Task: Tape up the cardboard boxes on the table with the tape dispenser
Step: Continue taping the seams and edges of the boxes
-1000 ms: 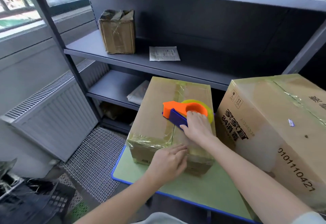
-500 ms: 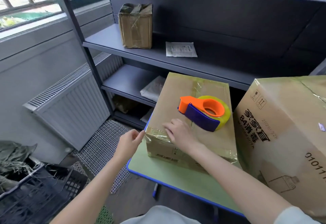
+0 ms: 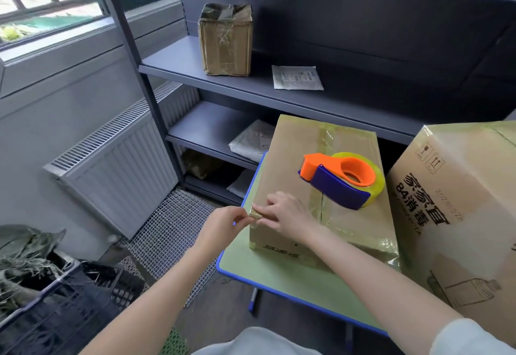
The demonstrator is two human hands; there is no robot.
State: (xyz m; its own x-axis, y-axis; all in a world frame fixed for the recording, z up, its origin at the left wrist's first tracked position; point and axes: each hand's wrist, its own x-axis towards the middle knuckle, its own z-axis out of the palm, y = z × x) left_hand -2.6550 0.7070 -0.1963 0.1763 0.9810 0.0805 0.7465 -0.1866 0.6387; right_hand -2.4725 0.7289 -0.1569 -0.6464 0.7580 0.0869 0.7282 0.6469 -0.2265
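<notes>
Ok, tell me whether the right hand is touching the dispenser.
Apart. The head view shows the right hand at the near left corner of the box, with bare box top between it and the dispenser.
</notes>
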